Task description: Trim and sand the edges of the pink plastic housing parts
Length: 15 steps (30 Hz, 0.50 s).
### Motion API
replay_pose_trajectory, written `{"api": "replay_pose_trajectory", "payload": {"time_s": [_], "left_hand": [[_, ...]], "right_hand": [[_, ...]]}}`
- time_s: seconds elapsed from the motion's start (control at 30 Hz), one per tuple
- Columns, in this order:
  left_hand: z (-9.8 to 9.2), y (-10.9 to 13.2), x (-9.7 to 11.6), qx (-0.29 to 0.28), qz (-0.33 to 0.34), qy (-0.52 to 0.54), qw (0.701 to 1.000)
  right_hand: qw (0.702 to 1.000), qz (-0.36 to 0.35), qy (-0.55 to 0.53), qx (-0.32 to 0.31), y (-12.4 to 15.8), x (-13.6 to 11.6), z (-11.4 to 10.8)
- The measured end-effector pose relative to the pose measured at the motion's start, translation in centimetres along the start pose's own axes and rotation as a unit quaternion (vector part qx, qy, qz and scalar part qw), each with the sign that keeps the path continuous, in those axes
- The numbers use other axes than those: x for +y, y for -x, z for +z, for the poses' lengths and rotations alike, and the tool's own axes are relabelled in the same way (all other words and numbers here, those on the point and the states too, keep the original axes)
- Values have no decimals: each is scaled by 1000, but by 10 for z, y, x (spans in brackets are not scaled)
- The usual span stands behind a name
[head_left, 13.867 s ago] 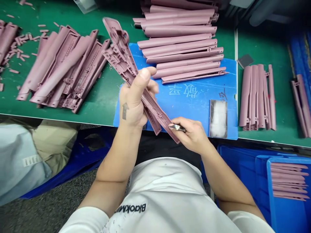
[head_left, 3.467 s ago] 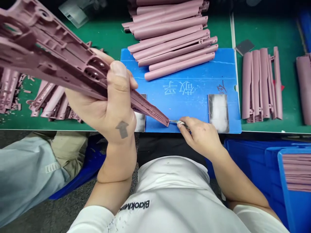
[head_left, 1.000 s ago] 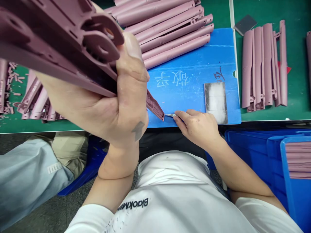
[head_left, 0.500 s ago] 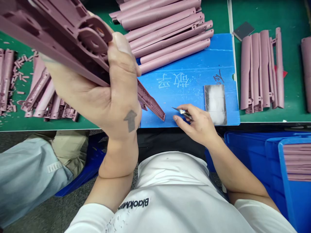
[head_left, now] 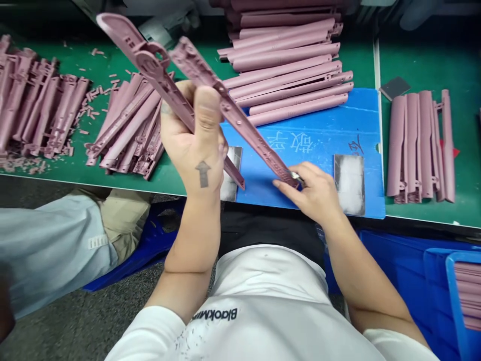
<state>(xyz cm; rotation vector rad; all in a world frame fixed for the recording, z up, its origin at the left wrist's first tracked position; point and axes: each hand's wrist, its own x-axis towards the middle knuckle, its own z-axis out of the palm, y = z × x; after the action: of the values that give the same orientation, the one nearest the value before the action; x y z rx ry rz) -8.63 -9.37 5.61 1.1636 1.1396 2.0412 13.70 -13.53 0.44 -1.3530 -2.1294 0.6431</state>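
My left hand (head_left: 193,143) grips a long mauve moulded plastic part (head_left: 240,123). A second ribbed length of the same plastic (head_left: 150,65) fans out from the same grip, and I cannot tell whether the two are joined. The far end of the first length reaches my right hand (head_left: 310,193), which is pinched on a small craft knife (head_left: 296,176). Its metal blade meets that end, and my fingers hide most of the handle.
A blue corrugated board (head_left: 361,113) on the green bench mat (head_left: 173,170) carries stacked mauve parts (head_left: 285,70) and a whitish abrasive pad (head_left: 349,183). More mauve parts lie left (head_left: 128,128) and right (head_left: 413,145). A blue crate (head_left: 456,301) stands at lower right.
My left hand has lowered the parts from close to the camera and tilted them. The part's end has moved right onto the knife blade, and the view has shifted slightly.
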Motion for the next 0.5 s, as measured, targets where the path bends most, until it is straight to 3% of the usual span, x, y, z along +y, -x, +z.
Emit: {"api": "replay_pose_trajectory", "payload": {"time_s": [0.13, 0.3, 0.43, 0.5], "left_hand": [[-4, 11, 15, -6, -76, 38, 996], [2, 19, 24, -37, -78, 72, 994], [5, 23, 29, -21, -106, 81, 991], [5, 26, 32, -20, -107, 82, 991]], "right_hand": [[987, 34, 154, 20, 10, 17, -5], [954, 83, 288, -2, 12, 23, -3], [953, 102, 282, 32, 14, 2, -7], [972, 78, 222, -2, 17, -17, -4]]}}
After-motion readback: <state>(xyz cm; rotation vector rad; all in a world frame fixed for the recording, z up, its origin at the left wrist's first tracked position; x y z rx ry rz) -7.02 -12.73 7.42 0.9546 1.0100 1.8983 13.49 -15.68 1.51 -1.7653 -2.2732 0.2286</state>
